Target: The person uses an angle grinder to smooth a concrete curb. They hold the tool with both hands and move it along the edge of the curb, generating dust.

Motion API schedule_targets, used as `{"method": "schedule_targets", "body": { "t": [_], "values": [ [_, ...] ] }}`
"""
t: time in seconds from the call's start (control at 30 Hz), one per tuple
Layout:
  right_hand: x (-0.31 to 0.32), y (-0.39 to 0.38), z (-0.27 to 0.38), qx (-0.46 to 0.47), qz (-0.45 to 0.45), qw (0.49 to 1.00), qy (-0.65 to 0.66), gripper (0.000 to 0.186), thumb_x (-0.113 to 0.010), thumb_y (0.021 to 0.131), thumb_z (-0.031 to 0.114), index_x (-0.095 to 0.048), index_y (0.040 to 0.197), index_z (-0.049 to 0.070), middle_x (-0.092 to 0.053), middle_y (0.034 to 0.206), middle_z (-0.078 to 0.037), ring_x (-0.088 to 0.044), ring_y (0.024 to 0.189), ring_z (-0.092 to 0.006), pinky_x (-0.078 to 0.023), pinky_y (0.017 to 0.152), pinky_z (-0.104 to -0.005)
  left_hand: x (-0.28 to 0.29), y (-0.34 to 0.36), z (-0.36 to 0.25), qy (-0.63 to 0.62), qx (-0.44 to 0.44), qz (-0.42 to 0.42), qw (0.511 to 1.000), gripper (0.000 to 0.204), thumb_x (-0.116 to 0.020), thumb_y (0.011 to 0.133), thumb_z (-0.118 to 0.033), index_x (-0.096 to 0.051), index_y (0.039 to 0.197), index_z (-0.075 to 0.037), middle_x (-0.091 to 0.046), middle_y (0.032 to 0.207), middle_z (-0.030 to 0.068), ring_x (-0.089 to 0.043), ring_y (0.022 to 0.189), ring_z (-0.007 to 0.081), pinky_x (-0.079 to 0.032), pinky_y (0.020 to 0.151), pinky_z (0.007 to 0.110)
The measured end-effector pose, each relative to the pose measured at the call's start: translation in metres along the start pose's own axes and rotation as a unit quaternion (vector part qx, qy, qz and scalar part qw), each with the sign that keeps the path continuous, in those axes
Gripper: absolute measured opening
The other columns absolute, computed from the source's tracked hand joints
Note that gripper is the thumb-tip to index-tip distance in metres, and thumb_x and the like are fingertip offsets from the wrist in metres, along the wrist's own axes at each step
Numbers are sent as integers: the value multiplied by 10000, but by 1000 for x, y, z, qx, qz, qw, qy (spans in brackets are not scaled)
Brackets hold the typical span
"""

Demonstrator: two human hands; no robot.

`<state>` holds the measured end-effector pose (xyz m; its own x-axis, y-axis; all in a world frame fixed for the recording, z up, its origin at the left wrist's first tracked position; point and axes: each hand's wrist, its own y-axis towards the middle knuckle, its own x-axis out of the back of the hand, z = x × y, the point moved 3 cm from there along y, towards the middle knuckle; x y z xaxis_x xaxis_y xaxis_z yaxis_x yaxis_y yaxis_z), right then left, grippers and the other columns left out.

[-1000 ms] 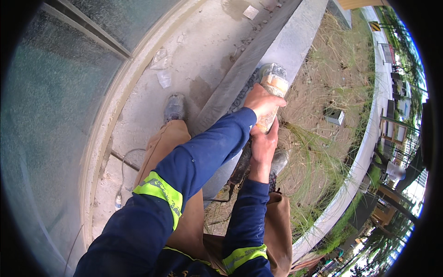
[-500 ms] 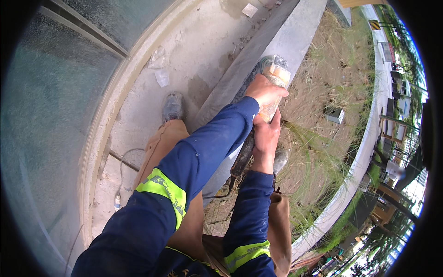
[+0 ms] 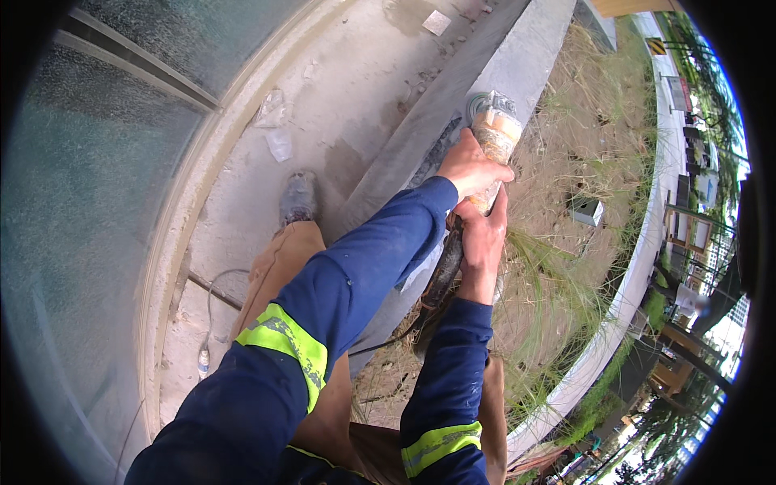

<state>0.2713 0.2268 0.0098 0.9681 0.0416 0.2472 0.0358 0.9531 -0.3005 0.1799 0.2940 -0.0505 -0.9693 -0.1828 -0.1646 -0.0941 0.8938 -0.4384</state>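
Both my hands are closed around a dusty, worn angle grinder (image 3: 497, 135) with an orange-brown body. My left hand (image 3: 471, 167) wraps the body just behind its head, and my right hand (image 3: 483, 238) grips lower down, near the dark rear handle (image 3: 444, 263). The round guard and head lie against the top of a grey concrete curb (image 3: 517, 73). Whether the disc touches the concrete is hidden beneath the guard. A dark, rough strip (image 3: 440, 145) runs along the curb beside my left hand. The grinder's black cable (image 3: 380, 346) trails back toward my legs.
To the left stand glass panels (image 3: 97, 178) in a pale frame above a dusty concrete floor (image 3: 323, 105), with a plastic scrap (image 3: 279, 144) and a cable connector (image 3: 204, 360). Right of the curb lie sandy soil with grass (image 3: 558, 267) and a small grey box (image 3: 588, 210).
The grinder and both hands have shifted slightly right along the curb top. More of the dark strip now shows to the left of the tool.
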Motion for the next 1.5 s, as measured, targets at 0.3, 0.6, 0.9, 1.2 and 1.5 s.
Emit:
{"method": "schedule_targets", "body": {
  "t": [0.3,0.6,0.9,1.2,1.5],
  "values": [
    [-3,8,-20,11,-34,997,-67,919,-756,776,74,-326,1583,-26,-643,1231,-177,-669,916,-197,-563,725,-311,10,-1,-6,15,26,11,999,1002,-896,655,-311,-356,1371,134,-640,1252,315,-669,1164,391,-536,995,385],
    [-10,1,-3,-46,-2,999,0,918,-757,777,64,-324,1580,-39,-640,1257,-181,-671,931,-198,-564,734,-316,11,5,0,16,26,7,1000,1053,-897,659,-310,-310,1402,151,-633,1260,320,-652,1202,384,-511,1032,376],
    [-3,0,-3,-58,-6,998,-9,921,-754,771,56,-323,1578,-46,-648,1234,-190,-679,911,-207,-568,718,-320,4,2,-3,14,27,13,999,1012,-896,658,-313,-355,1379,147,-628,1263,310,-654,1186,377,-522,1013,389],
    [-13,-6,4,-50,-21,999,-3,891,-740,777,55,-336,1564,-54,-664,1191,-173,-675,888,-180,-558,729,-310,5,6,3,26,31,15,999,1036,-896,653,-340,-360,1393,147,-623,1281,315,-644,1215,376,-517,1028,382],
    [-4,-3,-3,-38,-24,999,-14,869,-737,775,42,-352,1547,-60,-679,1135,-146,-665,870,-169,-550,732,-301,1,-2,-1,19,35,0,999,1024,-894,659,-311,-354,1395,152,-639,1253,308,-657,1197,373,-519,1027,376]
  ]
}}
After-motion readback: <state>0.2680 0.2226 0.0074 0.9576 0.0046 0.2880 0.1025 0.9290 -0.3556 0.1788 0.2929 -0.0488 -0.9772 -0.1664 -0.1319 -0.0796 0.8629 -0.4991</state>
